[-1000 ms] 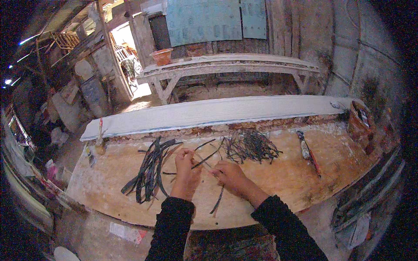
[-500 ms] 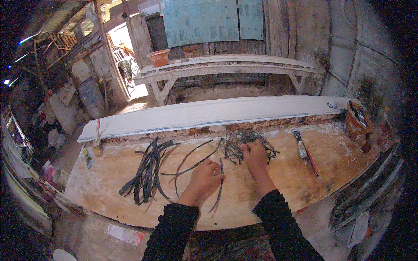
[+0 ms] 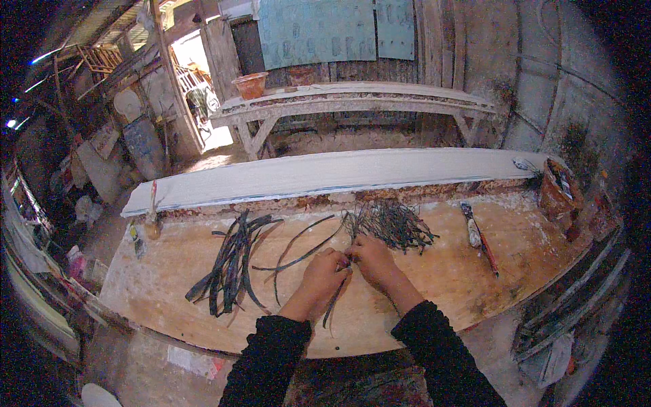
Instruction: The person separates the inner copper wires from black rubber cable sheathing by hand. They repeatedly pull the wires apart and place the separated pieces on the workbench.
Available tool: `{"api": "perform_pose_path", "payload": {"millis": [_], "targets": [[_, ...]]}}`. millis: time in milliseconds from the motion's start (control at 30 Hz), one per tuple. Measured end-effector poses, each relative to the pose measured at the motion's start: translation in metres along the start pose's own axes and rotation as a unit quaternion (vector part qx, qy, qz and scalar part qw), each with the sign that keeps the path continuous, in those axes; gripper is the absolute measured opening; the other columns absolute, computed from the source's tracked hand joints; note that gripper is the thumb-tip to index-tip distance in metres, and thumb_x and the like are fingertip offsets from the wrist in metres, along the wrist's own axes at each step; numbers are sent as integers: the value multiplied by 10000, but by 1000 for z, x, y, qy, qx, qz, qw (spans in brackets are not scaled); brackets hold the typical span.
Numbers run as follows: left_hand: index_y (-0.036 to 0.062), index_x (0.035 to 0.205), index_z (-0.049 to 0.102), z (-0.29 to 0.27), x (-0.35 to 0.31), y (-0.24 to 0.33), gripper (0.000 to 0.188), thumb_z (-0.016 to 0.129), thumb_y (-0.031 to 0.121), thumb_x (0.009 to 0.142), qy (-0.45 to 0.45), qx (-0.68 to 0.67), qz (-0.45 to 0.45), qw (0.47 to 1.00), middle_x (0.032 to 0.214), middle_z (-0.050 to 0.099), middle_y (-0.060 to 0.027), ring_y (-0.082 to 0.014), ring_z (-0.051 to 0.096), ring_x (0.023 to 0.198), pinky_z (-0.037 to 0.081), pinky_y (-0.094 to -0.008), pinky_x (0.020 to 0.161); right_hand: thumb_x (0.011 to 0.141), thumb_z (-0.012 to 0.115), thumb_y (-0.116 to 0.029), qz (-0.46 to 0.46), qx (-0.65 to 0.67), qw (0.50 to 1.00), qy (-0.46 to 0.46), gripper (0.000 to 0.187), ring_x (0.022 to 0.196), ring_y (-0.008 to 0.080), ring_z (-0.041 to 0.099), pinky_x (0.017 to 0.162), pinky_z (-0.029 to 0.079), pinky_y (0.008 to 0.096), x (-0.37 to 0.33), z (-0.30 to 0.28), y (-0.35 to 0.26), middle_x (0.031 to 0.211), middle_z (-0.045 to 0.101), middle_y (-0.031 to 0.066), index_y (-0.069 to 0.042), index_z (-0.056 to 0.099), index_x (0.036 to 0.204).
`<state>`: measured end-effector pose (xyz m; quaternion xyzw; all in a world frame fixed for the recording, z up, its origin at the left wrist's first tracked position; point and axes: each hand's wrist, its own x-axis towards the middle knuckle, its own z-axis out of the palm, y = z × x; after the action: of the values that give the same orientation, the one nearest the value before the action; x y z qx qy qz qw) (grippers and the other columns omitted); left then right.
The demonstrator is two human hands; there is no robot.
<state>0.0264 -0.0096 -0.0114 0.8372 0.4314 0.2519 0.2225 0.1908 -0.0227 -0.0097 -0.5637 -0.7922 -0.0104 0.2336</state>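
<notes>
On the wood board [image 3: 441, 292], I see the left hand [image 3: 324, 277] and the right hand [image 3: 374, 259] together, fingertips meeting, both pinched on a black strip [image 3: 334, 300]. The strip's tail runs down below the left hand; its top is hidden in the fingers. Two loose strips [image 3: 277, 270] lie crossed left of the hands. Farther left is a bunch of long strips [image 3: 234, 264], and just past the right hand is a pile of thin ones [image 3: 393, 227]. The board is tan, with white dusty smears and dark spots. Behind it I see a long white slab [image 3: 325, 175]. Across the room stand a white, dusty bench [image 3: 380, 105] with an orange pot [image 3: 251, 86], a blue panel [image 3: 319, 34] and a bright doorway [image 3: 192, 57].
</notes>
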Motion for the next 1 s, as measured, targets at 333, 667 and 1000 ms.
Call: {"api": "perform_pose_path", "payload": {"millis": [333,667,1000], "targets": [[54,919,640,-7,-2,11,248,683,200,723,43,-33,-55,997,895,600,-114,-291,591,835,470,-361,736,761,609,-100,-7,76,995,64,109,944,295,518,817,416,397,1,-12,-5,894,570,89,-80,614,868],[34,983,655,-42,8,11,206,658,135,804,77,-323,-88,939,782,588,-3,-109,534,762,434,-266,687,844,587,-165,105,371,913,137,148,865,208,528,821,406,351,0,-13,-16,893,551,53,-91,545,966],[58,980,656,-50,17,-45,231,663,227,822,237,-321,-132,907,730,558,37,-64,471,619,388,-226,566,860,601,-308,245,521,815,57,231,578,61,353,530,301,232,3,-29,-14,618,404,-68,-81,632,834]]}}
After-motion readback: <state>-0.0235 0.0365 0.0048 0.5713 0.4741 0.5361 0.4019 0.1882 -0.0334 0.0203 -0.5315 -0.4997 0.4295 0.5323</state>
